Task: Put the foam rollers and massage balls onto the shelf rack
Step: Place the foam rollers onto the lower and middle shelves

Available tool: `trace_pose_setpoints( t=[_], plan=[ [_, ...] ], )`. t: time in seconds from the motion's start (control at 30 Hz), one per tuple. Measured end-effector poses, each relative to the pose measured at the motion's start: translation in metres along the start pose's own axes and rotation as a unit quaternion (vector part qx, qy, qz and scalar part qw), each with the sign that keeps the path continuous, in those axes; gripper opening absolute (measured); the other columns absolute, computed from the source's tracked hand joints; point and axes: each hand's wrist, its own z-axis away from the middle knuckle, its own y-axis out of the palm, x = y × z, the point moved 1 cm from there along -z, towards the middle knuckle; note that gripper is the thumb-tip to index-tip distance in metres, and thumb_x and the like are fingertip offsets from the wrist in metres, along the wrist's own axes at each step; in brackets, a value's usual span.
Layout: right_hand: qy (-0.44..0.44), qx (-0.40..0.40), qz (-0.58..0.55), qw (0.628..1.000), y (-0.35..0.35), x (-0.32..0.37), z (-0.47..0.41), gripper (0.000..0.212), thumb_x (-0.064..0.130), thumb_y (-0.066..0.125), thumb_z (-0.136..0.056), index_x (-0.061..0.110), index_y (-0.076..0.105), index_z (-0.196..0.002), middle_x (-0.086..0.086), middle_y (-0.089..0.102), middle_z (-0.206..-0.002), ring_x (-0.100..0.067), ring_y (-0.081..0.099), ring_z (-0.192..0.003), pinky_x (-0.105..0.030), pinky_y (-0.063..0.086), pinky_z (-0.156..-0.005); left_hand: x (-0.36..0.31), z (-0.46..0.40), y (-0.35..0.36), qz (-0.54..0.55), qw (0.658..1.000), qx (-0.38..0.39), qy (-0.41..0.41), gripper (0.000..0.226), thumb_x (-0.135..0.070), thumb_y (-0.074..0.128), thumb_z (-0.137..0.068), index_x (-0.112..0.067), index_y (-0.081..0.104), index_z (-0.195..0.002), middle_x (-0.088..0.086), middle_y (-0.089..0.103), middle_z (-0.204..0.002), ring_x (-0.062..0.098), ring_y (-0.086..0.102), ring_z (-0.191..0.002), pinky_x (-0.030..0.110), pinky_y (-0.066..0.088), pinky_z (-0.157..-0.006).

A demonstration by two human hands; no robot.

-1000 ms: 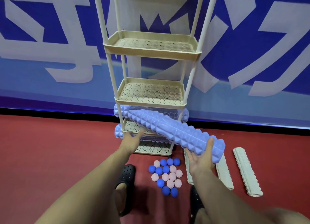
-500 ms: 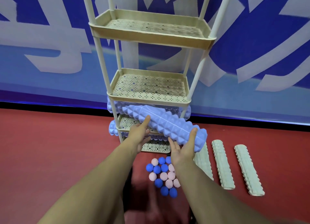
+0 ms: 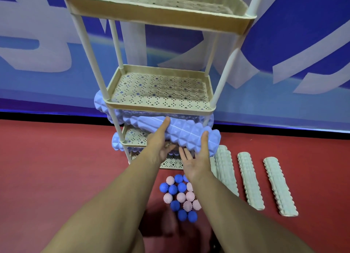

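A beige shelf rack (image 3: 161, 108) with perforated tiers stands against the wall. Both hands hold a blue spiked foam roller (image 3: 187, 133) at the front of the tier below the middle one, tilted down to the right. My left hand (image 3: 161, 142) grips its middle, thumb on top. My right hand (image 3: 197, 158) grips its right end, thumb up its side and fingers beneath. A second blue roller (image 3: 100, 103) lies behind it on that tier and a third blue roller (image 3: 117, 142) one tier lower. Blue and pink massage balls (image 3: 180, 194) lie clustered on the floor.
Three pale ribbed foam rollers (image 3: 250, 180) lie side by side on the red floor right of the rack. The middle tier (image 3: 161, 87) and the upper tier (image 3: 159, 15) hold nothing. A blue and white banner wall (image 3: 284, 53) stands right behind the rack.
Both hands have carried the blue roller left and forward, from in front of the rack to the tier under the middle shelf. The camera has moved closer to the rack.
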Motion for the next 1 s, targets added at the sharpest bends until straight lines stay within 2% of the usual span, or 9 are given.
trace_pose_setpoints(
  t=[0.1, 0.17, 0.23, 0.3, 0.43, 0.57, 0.7, 0.83, 1.0],
  plan=[
    [-0.001, -0.017, 0.085, 0.996, -0.009, 0.001, -0.008, 0.067, 0.063, 0.078, -0.075, 0.029, 0.064, -0.13, 0.006, 0.072, -0.123, -0.016, 0.062, -0.121, -0.034, 0.048, -0.104, 0.006, -0.005, 0.001, 0.01, 1.0, -0.013, 0.014, 0.051, -0.043, 0.078, -0.083, -0.011, 0.064, -0.12, 0.007, 0.075, -0.111, 0.025, 0.07, -0.104, 0.045, 0.06, -0.085],
    [-0.039, -0.052, 0.162, 0.985, -0.018, 0.005, -0.016, 0.092, 0.068, 0.087, -0.056, 0.033, 0.056, -0.135, 0.01, 0.07, -0.125, -0.014, 0.065, -0.117, -0.033, 0.052, -0.095, 0.006, -0.011, -0.001, 0.014, 0.999, -0.026, 0.026, 0.051, -0.043, 0.077, -0.084, -0.009, 0.064, -0.12, 0.007, 0.075, -0.109, 0.025, 0.07, -0.103, 0.046, 0.059, -0.088],
    [-0.098, -0.068, 0.239, 0.964, -0.027, 0.015, -0.023, 0.115, 0.068, 0.092, -0.045, 0.038, 0.041, -0.144, 0.011, 0.059, -0.139, -0.011, 0.062, -0.12, -0.04, 0.051, -0.103, 0.001, -0.018, -0.005, 0.009, 0.999, -0.039, 0.034, 0.052, -0.044, 0.076, -0.084, -0.007, 0.065, -0.12, 0.007, 0.074, -0.107, 0.024, 0.069, -0.102, 0.044, 0.058, -0.086],
    [-0.13, -0.03, 0.322, 0.937, -0.027, 0.031, -0.028, 0.119, 0.064, 0.092, -0.049, 0.037, 0.033, -0.15, 0.01, 0.047, -0.15, -0.011, 0.055, -0.13, -0.046, 0.046, -0.111, -0.004, -0.023, -0.01, -0.001, 0.998, -0.046, 0.045, 0.053, -0.044, 0.074, -0.087, -0.007, 0.064, -0.123, 0.006, 0.074, -0.108, 0.021, 0.069, -0.098, 0.041, 0.058, -0.079],
    [-0.175, 0.058, 0.415, 0.891, -0.017, 0.056, -0.04, 0.098, 0.042, 0.092, -0.069, 0.028, 0.037, -0.15, 0.008, 0.045, -0.152, -0.012, 0.053, -0.132, -0.045, 0.044, -0.113, -0.011, -0.031, -0.019, 0.013, 0.996, -0.069, 0.051, 0.05, -0.043, 0.069, -0.091, -0.011, 0.062, -0.128, 0.006, 0.071, -0.121, 0.02, 0.065, -0.109, 0.044, 0.057, -0.091],
    [-0.188, 0.115, 0.465, 0.858, -0.003, 0.062, -0.048, 0.082, 0.034, 0.091, -0.072, 0.023, 0.048, -0.14, 0.009, 0.059, -0.137, -0.009, 0.059, -0.125, -0.041, 0.047, -0.11, -0.015, -0.035, -0.021, 0.063, 0.993, -0.084, 0.052, 0.046, -0.04, 0.07, -0.092, -0.012, 0.061, -0.127, 0.003, 0.069, -0.117, 0.02, 0.063, -0.104, 0.043, 0.056, -0.085],
    [-0.179, 0.107, 0.483, 0.851, -0.001, 0.064, -0.051, 0.075, 0.035, 0.088, -0.077, 0.022, 0.047, -0.138, 0.006, 0.06, -0.132, -0.008, 0.059, -0.122, -0.037, 0.048, -0.108, -0.019, -0.038, -0.018, 0.129, 0.986, -0.084, 0.059, 0.028, -0.034, 0.065, -0.096, -0.014, 0.058, -0.114, 0.006, 0.067, -0.108, 0.022, 0.063, -0.097, 0.043, 0.056, -0.085],
    [-0.177, 0.083, 0.499, 0.844, -0.002, 0.065, -0.056, 0.051, 0.039, 0.083, -0.083, 0.023, 0.055, -0.123, 0.001, 0.066, -0.122, -0.015, 0.065, -0.114, -0.041, 0.052, -0.104, -0.015, -0.038, -0.012, 0.164, 0.982, -0.068, 0.069, 0.042, -0.028, 0.064, -0.098, -0.008, 0.05, -0.132, 0.01, 0.065, -0.119, 0.029, 0.064, -0.113, 0.045, 0.058, -0.083],
    [-0.189, 0.085, 0.535, 0.819, 0.001, 0.068, -0.057, 0.035, 0.034, 0.074, -0.092, 0.022, 0.057, -0.12, 0.006, 0.069, -0.109, -0.017, 0.067, -0.11, -0.044, 0.052, -0.103, -0.007, -0.035, -0.012, 0.13, 0.988, -0.044, 0.066, 0.041, -0.024, 0.058, -0.1, -0.009, 0.042, -0.135, 0.005, 0.06, -0.111, 0.026, 0.067, -0.1, 0.042, 0.058, -0.082]
  ],
)
